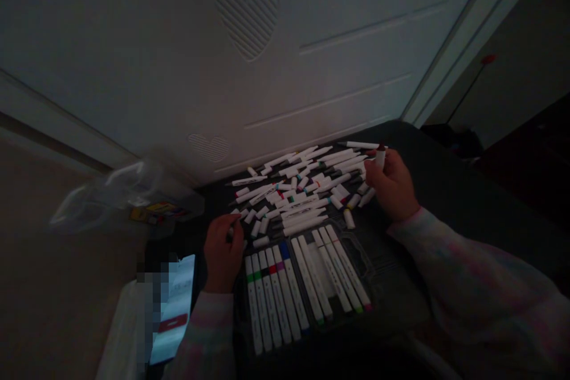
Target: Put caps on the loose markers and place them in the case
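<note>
Many white markers and loose caps (pixel 303 190) lie scattered on a dark surface (pixel 427 166). In front of them a dark tray (pixel 356 249) holds rows of capped white markers (pixel 276 291). My right hand (pixel 392 184) is closed round an uncapped marker (pixel 380 157) with a dark red tip, held upright at the pile's right edge. My left hand (pixel 222 252) is closed at the pile's left front, pinching a small thin thing I cannot make out, beside the tray's left end.
A lit phone or tablet screen (pixel 176 303) lies at the lower left. A clear plastic container (pixel 129 196) with colourful contents stands at the left. A white panelled door with heart shapes (pixel 249 6) rises behind the pile.
</note>
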Demonstrator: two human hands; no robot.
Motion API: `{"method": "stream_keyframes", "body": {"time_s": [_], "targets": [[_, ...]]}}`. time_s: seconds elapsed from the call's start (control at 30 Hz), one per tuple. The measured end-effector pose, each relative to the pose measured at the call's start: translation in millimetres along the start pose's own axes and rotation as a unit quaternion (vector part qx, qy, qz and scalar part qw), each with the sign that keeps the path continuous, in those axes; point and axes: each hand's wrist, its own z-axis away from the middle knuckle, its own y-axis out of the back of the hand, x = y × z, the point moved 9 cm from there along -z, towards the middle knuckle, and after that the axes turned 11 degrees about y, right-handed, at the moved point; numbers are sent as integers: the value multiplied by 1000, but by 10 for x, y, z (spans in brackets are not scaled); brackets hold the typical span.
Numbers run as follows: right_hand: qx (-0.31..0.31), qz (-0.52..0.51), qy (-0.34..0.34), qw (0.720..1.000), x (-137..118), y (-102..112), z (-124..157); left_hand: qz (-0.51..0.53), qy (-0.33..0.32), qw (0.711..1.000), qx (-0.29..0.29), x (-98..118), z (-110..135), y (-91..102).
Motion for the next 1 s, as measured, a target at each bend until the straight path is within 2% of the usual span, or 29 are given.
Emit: {"method": "stream_keyframes", "body": {"time_s": [0.13,0.27,0.5,0.6,0.67,0.73,0.8,0.87,1.0], "targets": [[35,-15,-29,999,45,84,-4,-11,-20,1000,-15,59,17,-25],[62,-75,-54,994,99,130,-39,-20,-40,999,-13,98,24,-29],[111,-122,-98,982,192,229,-98,-17,-22,1000,-10,36,4,-21],[102,-115,-119,981,232,260,-119,-21,-21,1000,-7,25,4,-14],[57,-48,-132,989,253,273,-141,-23,-30,999,-1,44,5,-6],[-35,61,-129,989,256,240,-165,-24,-39,999,2,66,5,-2],[-145,167,-112,969,259,158,-158,-22,-40,999,5,71,2,3],[-226,238,-90,940,256,82,-124,-20,-41,999,13,70,2,17],[-282,291,-51,913,199,-8,-68,-24,-36,999,31,56,3,52]]}}
